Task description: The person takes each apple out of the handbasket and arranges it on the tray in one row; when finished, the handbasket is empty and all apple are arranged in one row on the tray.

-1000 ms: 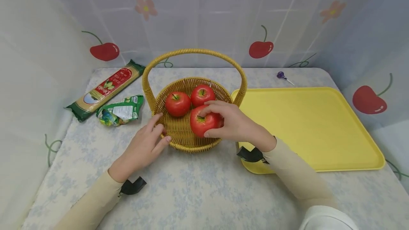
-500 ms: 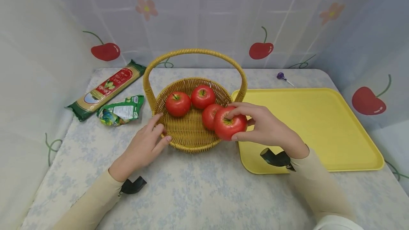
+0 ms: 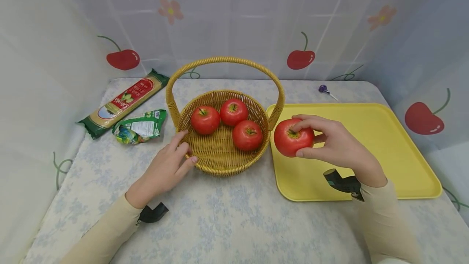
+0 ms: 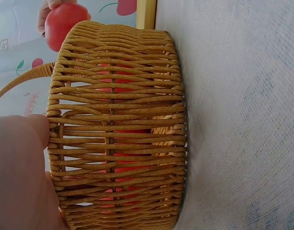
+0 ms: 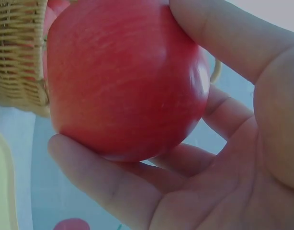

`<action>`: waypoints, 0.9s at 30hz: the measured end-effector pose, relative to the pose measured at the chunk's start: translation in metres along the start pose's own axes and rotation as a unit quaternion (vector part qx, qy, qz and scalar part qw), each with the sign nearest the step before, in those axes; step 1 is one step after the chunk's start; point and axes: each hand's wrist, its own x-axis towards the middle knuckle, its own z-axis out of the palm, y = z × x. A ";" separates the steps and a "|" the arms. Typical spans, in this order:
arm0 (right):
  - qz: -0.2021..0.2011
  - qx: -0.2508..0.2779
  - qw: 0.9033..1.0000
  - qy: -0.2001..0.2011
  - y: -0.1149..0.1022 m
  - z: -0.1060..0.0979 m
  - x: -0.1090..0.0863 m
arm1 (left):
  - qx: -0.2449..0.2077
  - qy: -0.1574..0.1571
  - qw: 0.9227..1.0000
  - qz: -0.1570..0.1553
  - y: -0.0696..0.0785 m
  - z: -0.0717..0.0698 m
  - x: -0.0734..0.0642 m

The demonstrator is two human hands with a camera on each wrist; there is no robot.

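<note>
My right hand [image 3: 338,146] holds a red apple [image 3: 293,137] over the left part of the yellow tray [image 3: 366,150]. In the right wrist view, the thumb and fingers curl round the apple [image 5: 128,81]. A yellow wicker basket [image 3: 216,170] with a tall arched handle stands to the left. Inside it lie three red apples: one at the left [image 3: 205,120], one at the back [image 3: 233,112] and one at the right [image 3: 247,135]. My left hand [image 3: 165,170] grips the basket's near-left rim; the left wrist view shows its woven wall [image 4: 118,124] close up.
A long gold and green packet [image 3: 124,103] lies at the back left. Nearer sits a crumpled green snack bag [image 3: 141,126]. Behind the tray lies a purple-wrapped lollipop [image 3: 324,89]. A printed curtain [image 3: 234,19] closes off the back of the patterned tabletop [image 3: 238,223].
My right hand has lifted an apple out of the basket and carried it right, over the tray. The right-hand apple in the basket has come into view. My left hand has stayed on the rim.
</note>
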 end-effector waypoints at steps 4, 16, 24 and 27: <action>0.005 -0.001 1.000 0.015 0.007 -0.006 -0.001 | 0.003 -0.001 1.000 0.000 0.000 0.001 0.000; 0.077 0.033 0.996 0.029 0.034 -0.009 0.012 | 0.003 0.000 1.000 0.002 -0.001 0.001 0.001; 0.127 0.039 0.991 0.030 0.060 0.000 0.023 | -0.003 -0.004 1.000 -0.002 -0.001 0.001 0.000; 0.147 0.038 0.988 0.027 0.066 0.004 0.026 | -0.004 -0.006 1.000 -0.005 -0.001 0.000 0.000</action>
